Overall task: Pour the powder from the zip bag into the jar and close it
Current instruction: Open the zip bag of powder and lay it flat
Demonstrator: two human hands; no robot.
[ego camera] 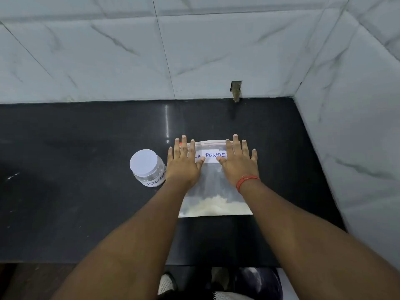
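A clear zip bag (pixel 213 187) lies flat on the black counter (pixel 86 191), with a white label reading "POWDER" near its top and pale powder gathered at its near end. My left hand (pixel 184 161) lies flat, fingers spread, on the bag's upper left part. My right hand (pixel 239 161), a red thread at its wrist, lies flat on the upper right part. Neither hand grips anything. A small clear jar (pixel 148 168) with a white lid on it and a "POWDER" label stands just left of my left hand.
White marble-patterned tiled walls (pixel 194 50) rise behind the counter and along its right side (pixel 357 137). A small rough hole (pixel 236 89) sits in the back wall at counter level. The counter's front edge runs near the bottom, with feet visible below.
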